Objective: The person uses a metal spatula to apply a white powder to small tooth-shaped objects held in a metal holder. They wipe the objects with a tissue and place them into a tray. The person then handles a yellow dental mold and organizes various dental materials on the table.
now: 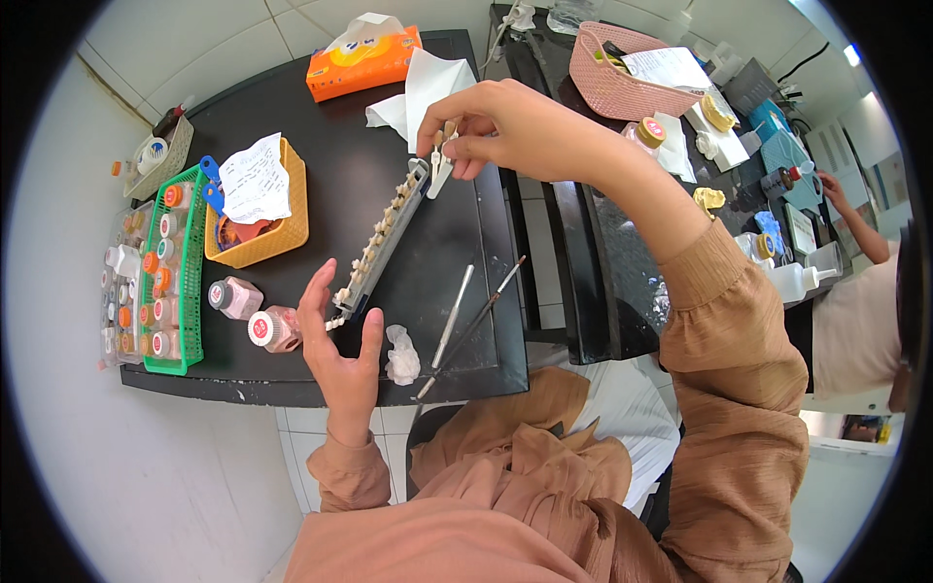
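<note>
A long grey dental shade guide with a row of tooth-coloured tabs lies slantwise over the black table. At its far end my right hand is closed, pinching one or more shade tabs that hang below the fingers. My left hand is at the near end, thumb and fingers spread on either side of it; whether they touch the guide I cannot tell. Two small jars with pale caps, one pink-labelled jar and another pink jar, stand left of this hand. Crumpled white tissue lies to its right.
A metal tool and a thin brush lie near the front edge. Leftward are a yellow basket and a green basket of jars. An orange tissue box sits behind. Another person's hand is at the right-hand bench.
</note>
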